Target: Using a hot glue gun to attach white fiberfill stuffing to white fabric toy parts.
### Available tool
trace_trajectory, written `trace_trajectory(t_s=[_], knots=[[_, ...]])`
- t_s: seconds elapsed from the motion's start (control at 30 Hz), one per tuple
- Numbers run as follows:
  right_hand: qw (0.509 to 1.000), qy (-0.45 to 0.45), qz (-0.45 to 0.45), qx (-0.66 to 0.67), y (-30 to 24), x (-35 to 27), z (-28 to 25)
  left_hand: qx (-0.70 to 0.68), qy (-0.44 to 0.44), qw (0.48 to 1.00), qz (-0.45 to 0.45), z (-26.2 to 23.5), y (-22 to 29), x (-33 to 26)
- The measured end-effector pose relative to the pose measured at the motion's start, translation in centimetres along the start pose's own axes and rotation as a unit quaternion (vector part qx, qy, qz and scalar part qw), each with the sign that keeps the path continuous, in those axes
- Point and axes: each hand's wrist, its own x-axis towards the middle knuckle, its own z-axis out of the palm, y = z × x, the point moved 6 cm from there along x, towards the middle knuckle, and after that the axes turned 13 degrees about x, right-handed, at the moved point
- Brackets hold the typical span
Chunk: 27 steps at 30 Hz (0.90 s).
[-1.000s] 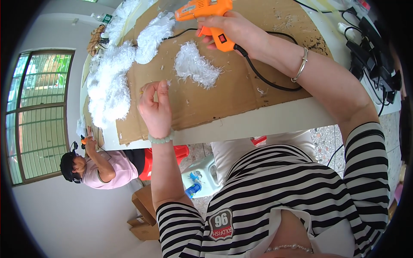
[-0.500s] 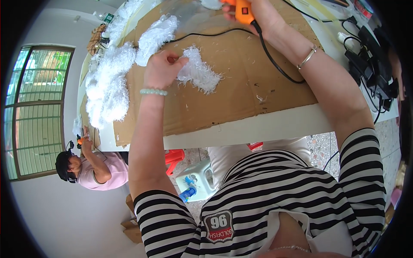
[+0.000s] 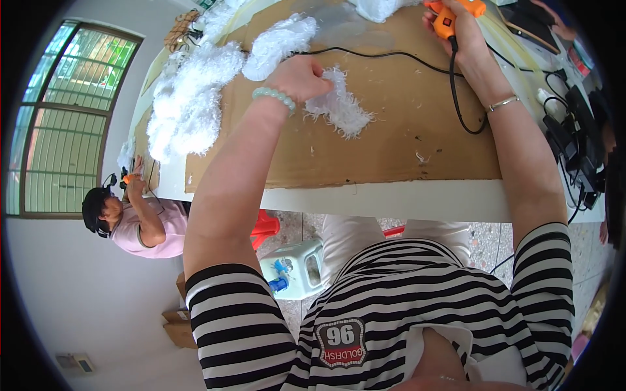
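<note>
My left hand (image 3: 298, 77), with a pale bead bracelet at the wrist, pinches the edge of a small white fluffy fabric piece (image 3: 347, 112) lying on brown cardboard (image 3: 404, 143). At the upper right, my right hand (image 3: 468, 36) is wrapped round an orange glue gun (image 3: 445, 23) with a red switch and a black cord (image 3: 454, 78). Its nozzle does not show clearly. Another white fluffy piece (image 3: 279, 45) lies just beyond my left hand.
A heap of white fluffy pieces (image 3: 192, 104) lies along the left. Another white piece (image 3: 378, 8) sits at the far edge. Black power adapters (image 3: 574, 140) and cables crowd the right side. A person (image 3: 147, 225) works at the left; a stool (image 3: 297, 267) stands below the table.
The view has shifted, so the table contents appear farther right. My right hand has tilted the glue gun, showing more of its orange body. My left hand keeps its pinch on the fluffy piece.
</note>
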Motion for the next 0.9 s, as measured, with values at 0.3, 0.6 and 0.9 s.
trace_trajectory(t_s=[0.3,0.6,0.9], knots=[[0.844,0.337,-0.211,-0.359,-4.6,-2.9,-3.5,-0.102,0.077,0.991,0.031,-0.2,0.1,-1.8],[0.826,0.362,-0.211,-0.377,-3.9,-2.8,-3.2,-0.443,0.351,0.807,-0.170,-8.8,-15.9,-7.0],[0.812,0.374,-0.188,-0.406,-3.5,-3.1,-2.9,-0.243,0.397,0.768,-0.440,-6.3,-31.0,-13.3]])
